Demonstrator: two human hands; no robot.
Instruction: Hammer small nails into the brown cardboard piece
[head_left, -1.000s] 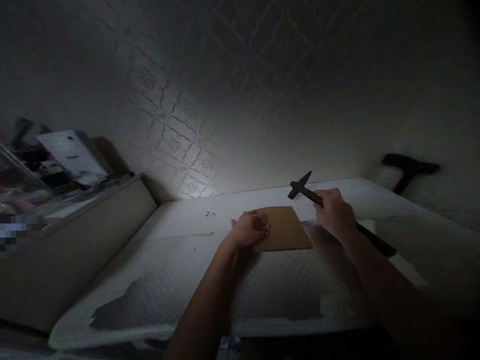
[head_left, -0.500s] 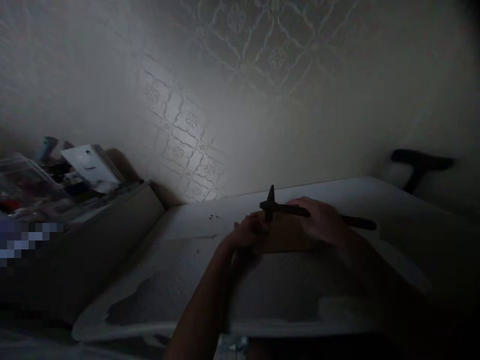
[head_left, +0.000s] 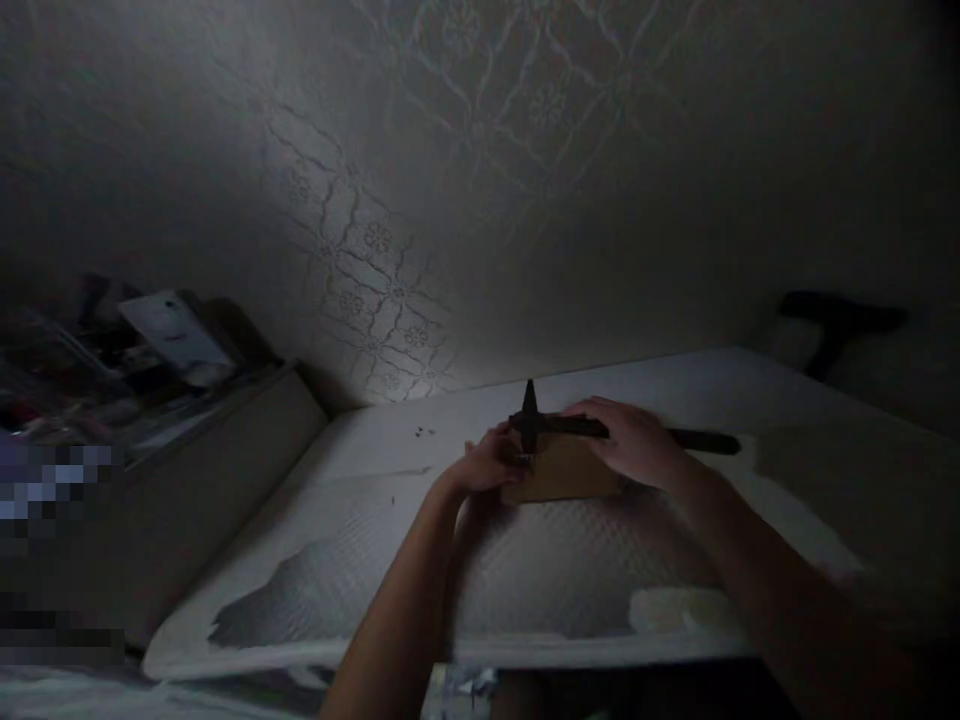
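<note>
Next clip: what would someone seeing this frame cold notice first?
The right hand gripping a dark hammer, its head down at the left edge of a brown board mid-table. The left hand rests at that same edge, beside the hammer head. Behind, a bright patch lights the patterned wall.

Dim domestic room: patterned wallpaper (head_left: 390,270), a white table (head_left: 375,560) and a cluttered side shelf (head_left: 150,400) indicate a home.
</note>
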